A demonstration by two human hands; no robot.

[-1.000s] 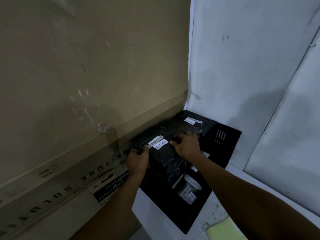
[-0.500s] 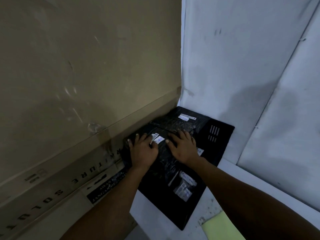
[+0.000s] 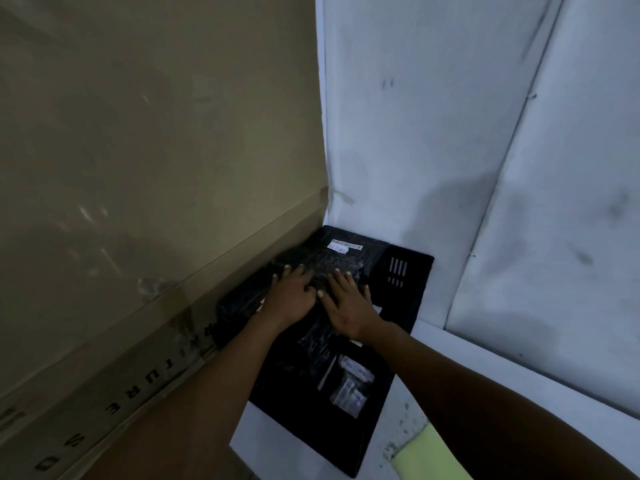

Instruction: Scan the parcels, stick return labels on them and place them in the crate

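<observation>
Black plastic wrap is crinkling under both my palms as I am leaning over the crate (image 3: 412,289), a black bin with slotted walls that is sitting in the corner against the pale wall (image 3: 433,140). My left hand (image 3: 289,296) is lying flat on the top parcel (image 3: 242,303), fingers spread and straight, and my right hand (image 3: 346,303) is pressing down just beside it, fingers likewise spread, thumb nearly touching the left one. Nothing is being pinched; both hands are simply pushing on the wrap. This parcel is resting inside the crate on top of the others, its long axis running from near me on the right toward the far left, one end pointing at the big cardboard box (image 3: 145,168) that is standing to the left and touching the crate. Beyond my fingertips a second parcel (image 3: 367,247) is showing a white return label (image 3: 338,249) with a barcode strip beside it. Closer to me a third wrapped parcel (image 3: 311,386) is lying lower in the crate, carrying pale stickers (image 3: 349,393) that are too blurred to read. Something pale yellow-green (image 3: 426,455) is peeking in at the bottom edge
</observation>
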